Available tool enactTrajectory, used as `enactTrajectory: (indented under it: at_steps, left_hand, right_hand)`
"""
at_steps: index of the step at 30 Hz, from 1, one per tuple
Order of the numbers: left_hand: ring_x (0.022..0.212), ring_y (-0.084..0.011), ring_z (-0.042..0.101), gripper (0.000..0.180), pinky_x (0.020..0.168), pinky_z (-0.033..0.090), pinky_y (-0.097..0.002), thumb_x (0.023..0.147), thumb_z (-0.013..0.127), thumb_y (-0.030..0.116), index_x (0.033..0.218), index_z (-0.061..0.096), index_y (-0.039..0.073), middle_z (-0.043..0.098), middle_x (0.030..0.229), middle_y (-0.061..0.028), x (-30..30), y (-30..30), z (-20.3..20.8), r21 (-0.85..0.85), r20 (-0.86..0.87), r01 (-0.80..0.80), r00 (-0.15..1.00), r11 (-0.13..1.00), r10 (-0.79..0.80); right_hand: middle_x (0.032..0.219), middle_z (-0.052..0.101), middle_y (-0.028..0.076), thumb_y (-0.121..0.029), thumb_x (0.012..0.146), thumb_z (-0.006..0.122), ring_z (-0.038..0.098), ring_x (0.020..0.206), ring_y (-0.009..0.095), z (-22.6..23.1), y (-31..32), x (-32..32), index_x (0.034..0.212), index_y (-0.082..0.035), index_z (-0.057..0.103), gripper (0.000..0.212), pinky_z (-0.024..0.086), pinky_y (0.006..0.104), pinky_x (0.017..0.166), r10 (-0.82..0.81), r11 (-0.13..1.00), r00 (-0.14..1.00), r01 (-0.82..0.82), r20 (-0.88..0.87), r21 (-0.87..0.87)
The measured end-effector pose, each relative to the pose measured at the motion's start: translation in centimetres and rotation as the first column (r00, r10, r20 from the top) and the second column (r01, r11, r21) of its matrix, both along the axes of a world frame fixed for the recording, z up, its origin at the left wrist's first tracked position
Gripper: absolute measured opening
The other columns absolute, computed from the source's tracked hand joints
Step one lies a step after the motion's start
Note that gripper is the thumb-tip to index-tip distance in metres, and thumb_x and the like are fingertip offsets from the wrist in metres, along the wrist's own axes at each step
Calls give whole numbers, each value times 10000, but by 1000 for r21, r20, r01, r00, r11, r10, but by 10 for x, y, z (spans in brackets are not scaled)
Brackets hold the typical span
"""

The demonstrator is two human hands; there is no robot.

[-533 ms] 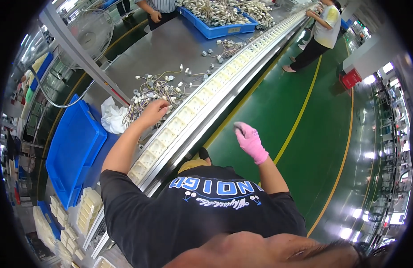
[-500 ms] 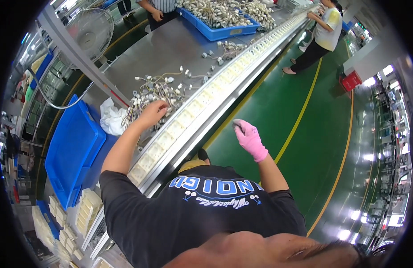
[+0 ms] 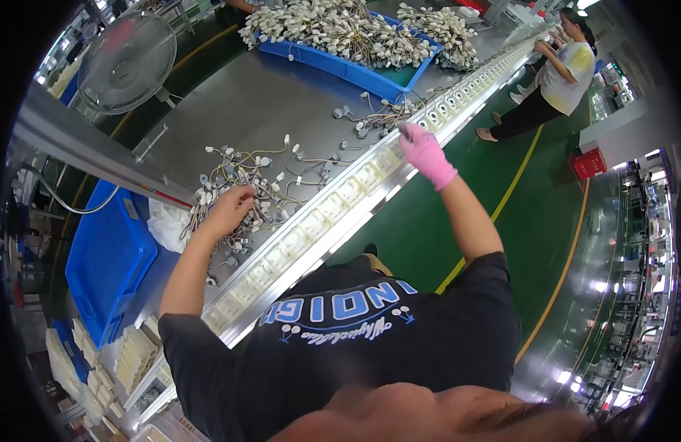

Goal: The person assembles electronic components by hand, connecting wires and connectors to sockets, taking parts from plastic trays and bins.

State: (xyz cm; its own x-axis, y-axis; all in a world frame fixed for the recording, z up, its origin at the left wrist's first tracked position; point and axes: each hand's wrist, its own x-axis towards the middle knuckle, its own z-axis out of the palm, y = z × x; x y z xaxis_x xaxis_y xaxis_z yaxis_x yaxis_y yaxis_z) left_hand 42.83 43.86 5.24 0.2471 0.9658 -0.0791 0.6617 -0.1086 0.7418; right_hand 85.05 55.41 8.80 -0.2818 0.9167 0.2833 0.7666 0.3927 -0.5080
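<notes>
My bare left hand (image 3: 231,209) is at a tangled pile of wired connectors (image 3: 261,210), thin leads with white and grey ends. Its fingers are bent together over the wires, and whatever they pinch is hidden. My right hand (image 3: 430,160), in a pink glove with grey fingertips, is over a long row of white square housings (image 3: 329,215) set in a metal rail (image 3: 366,214). Its fingers are closed at the housings; I cannot make out anything in them. Farther along the rail, the housings show dark round centres (image 3: 442,110).
A blue tray (image 3: 340,68) heaped with wired connectors stands at the back. At left are an empty-looking blue bin (image 3: 108,258), a white bag (image 3: 167,225), a metal post (image 3: 97,147) and a fan (image 3: 127,65). Another person (image 3: 565,77) stands beside the rail's far end.
My right hand has gone from over the green floor up to the row of housings. My left hand has shifted slightly left and down within the connector pile. The whole view has shifted.
</notes>
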Motion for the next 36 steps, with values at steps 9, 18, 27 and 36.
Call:
enactTrajectory:
  at_steps: [9,18,27,36]
  left_hand:
    - [805,-132,554,216,723,448,-247,853,557,85,1055,570,10,595,916,-68,31,-22,-5,-76,21,-368,929,927,370]
    - [790,-146,567,217,704,459,-262,852,558,87,1058,569,21,611,933,-90,88,0,-14,-147,39,-430,897,891,439]
    - [868,-280,562,288,771,455,-346,792,608,128,1060,561,33,565,1047,-142,65,38,-21,-14,-261,-491,843,871,471]
    - [1229,-432,300,759,988,276,-518,727,606,510,1335,342,139,340,1325,-254,-36,66,-89,201,-578,-753,424,626,697]
  right_hand:
    - [878,642,186,-253,643,602,629,838,291,-33,193,13,1047,21,567,489,490,371,723,389,832,709,3,588,-554]
    - [794,648,144,-280,615,653,643,732,242,-93,197,-31,1018,-5,578,493,526,373,611,741,519,600,-227,301,-824]
    - [941,612,195,-323,753,549,587,872,335,-95,126,-99,1005,-27,580,390,452,423,775,955,297,232,-709,186,-640]
    - [1010,576,240,-357,714,552,570,942,356,-49,166,-118,1061,-15,546,487,448,399,809,749,564,659,-581,67,-587]
